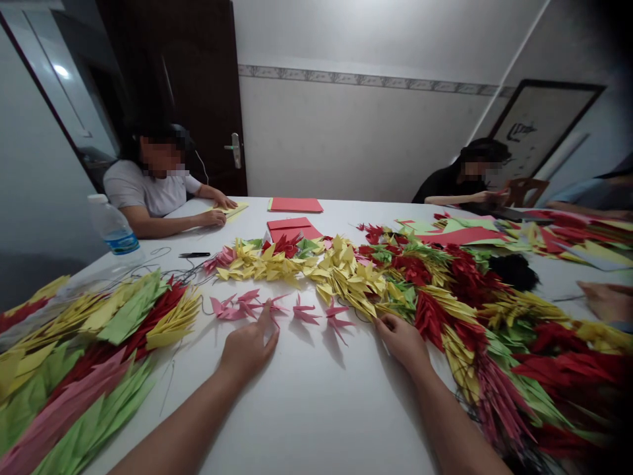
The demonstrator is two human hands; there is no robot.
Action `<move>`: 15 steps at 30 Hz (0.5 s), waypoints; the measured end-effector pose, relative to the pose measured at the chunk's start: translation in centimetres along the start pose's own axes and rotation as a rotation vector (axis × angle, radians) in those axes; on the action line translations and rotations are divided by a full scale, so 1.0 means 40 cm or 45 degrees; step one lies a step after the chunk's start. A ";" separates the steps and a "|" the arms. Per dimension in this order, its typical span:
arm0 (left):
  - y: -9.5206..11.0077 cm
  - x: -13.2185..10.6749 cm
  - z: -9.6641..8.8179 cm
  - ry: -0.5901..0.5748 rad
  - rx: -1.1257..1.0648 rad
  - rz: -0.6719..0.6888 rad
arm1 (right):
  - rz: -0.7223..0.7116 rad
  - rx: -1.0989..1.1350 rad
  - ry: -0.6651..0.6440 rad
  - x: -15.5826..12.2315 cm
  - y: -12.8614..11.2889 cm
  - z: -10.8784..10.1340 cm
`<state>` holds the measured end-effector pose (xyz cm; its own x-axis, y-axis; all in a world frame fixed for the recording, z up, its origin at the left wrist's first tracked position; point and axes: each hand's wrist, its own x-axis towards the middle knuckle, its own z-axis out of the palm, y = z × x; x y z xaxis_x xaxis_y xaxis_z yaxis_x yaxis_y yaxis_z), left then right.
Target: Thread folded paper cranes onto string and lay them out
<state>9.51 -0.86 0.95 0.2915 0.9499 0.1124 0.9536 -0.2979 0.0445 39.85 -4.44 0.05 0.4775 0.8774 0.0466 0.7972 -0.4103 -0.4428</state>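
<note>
Several pink origami cranes [305, 311] lie in a row on the white table, spaced apart between my two hands. My left hand [250, 343] rests at the row's left part, index finger and thumb stretched apart. Its index fingertip touches a pink paper crane [275, 305]. My right hand [404, 340] is closed, thumb and finger pinched together beside the yellow origami cranes [349, 270]. What sits in that pinch is too small to make out. Dark string shows among the yellow cranes just behind the pink row.
Strings of coloured cranes pile up at left [113, 316] and right [445, 284]. Black thread snips [194, 254], a water bottle [116, 227] and red paper [295, 205] lie farther back. A person [148, 191] handles yellow paper at left; other people sit at right.
</note>
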 end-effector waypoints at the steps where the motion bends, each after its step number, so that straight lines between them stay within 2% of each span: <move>1: 0.003 0.003 0.001 0.000 -0.002 0.000 | 0.011 -0.003 -0.006 0.000 -0.001 -0.001; 8: 0.006 0.005 0.000 -0.012 -0.048 -0.018 | 0.036 -0.036 -0.036 0.002 -0.004 -0.003; 15: 0.093 0.010 0.011 -0.071 -0.117 0.186 | 0.021 -0.037 -0.025 0.005 0.003 0.002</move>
<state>13.20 -1.54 0.73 0.4330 0.8987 0.0692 0.8903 -0.4384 0.1228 40.01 -4.28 -0.04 0.4836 0.8750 0.0221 0.7998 -0.4316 -0.4171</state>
